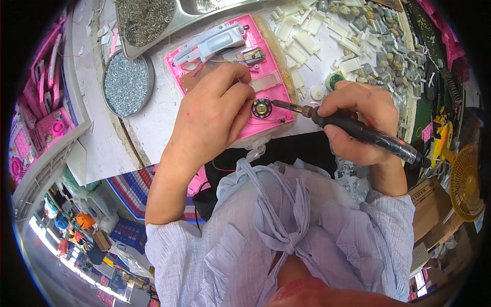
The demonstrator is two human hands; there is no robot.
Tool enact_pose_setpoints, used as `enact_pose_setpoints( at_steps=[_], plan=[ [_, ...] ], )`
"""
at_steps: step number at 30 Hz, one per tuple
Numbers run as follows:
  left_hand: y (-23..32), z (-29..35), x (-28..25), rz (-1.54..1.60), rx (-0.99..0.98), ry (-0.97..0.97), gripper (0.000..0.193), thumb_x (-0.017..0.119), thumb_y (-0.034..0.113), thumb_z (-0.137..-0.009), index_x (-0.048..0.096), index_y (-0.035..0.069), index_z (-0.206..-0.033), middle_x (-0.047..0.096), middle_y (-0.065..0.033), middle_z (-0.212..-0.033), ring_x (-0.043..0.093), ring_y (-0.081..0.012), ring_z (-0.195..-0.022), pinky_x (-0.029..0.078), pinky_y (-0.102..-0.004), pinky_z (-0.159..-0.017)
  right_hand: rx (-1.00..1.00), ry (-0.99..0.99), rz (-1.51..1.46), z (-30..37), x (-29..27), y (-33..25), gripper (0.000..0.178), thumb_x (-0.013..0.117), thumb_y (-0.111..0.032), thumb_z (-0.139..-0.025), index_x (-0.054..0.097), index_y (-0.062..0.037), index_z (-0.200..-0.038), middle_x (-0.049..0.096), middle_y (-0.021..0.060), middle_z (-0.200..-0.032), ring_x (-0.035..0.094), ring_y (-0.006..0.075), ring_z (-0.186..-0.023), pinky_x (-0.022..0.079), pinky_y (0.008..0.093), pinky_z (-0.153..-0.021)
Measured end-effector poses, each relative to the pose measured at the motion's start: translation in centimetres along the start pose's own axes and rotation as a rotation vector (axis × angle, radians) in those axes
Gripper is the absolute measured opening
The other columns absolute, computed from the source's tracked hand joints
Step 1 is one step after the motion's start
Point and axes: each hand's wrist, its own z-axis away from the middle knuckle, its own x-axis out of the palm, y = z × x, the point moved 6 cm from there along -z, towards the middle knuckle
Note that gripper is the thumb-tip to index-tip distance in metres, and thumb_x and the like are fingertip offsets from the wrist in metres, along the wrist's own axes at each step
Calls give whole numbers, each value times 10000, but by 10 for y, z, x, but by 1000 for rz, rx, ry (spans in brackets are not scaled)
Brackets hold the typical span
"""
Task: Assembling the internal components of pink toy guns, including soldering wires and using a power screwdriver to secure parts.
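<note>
An open pink plastic toy shell (266,82) lies on the white worktable, with a white battery housing (215,43), coloured wires and a small round speaker (262,108) inside. My left hand (212,110) presses down on the shell, fingertips beside the speaker. My right hand (358,117) grips a black soldering iron (358,132) like a pen. Its metal tip (281,105) points left and sits just right of the speaker.
A round tin of small silver screws (127,84) sits left of the shell, a metal tray of springs (146,20) behind it. Several white plastic parts and small grey motors (358,30) cover the table's right side. Pink toy shells (43,128) fill a crate at left.
</note>
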Motion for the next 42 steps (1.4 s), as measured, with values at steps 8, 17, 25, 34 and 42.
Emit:
enact_pose_setpoints(
  at_steps=[8, 17, 25, 34, 42],
  plan=[
    [-1, 1, 0, -10, 4, -4, 179, 743, 43, -771, 646, 15, -918, 622, -121, -1067, 644, -318, -967, 541, -408, -783, -52, -34, 14, -2, 3, -2, 251, 699, -81, -688, 651, -1, -921, 671, 112, -779, 578, 217, -568, 451, 316, -530],
    [2, 0, 0, -57, -37, -21, 157, 747, 74, -774, 663, 51, -904, 633, -87, -1068, 652, -289, -975, 551, -400, -759, -37, -48, -25, -3, 7, 2, 239, 698, -58, -695, 666, -33, -931, 663, 93, -764, 608, 224, -589, 469, 314, -546],
    [4, -2, 0, -72, -51, -43, 155, 750, 75, -770, 662, 51, -895, 632, -79, -1061, 654, -282, -966, 548, -394, -754, 14, -51, -22, -7, 8, 1, 243, 712, -24, -696, 685, -88, -929, 656, 69, -734, 656, 252, -631, 509, 334, -592],
    [5, 0, 1, -91, -44, -25, 159, 750, 78, -761, 670, 59, -896, 635, -72, -1060, 658, -266, -950, 550, -383, -748, -5, -81, 33, -3, 7, 0, 244, 695, -68, -693, 655, -10, -927, 665, 100, -769, 591, 213, -575, 448, 311, -530],
    [4, 3, 3, -110, -27, -3, 155, 739, 74, -752, 676, 68, -894, 637, -67, -1070, 658, -265, -956, 553, -380, -736, -19, -72, 31, 1, 6, 1, 250, 698, -72, -684, 655, -15, -924, 673, 106, -781, 600, 215, -583, 452, 316, -536]
  ],
)
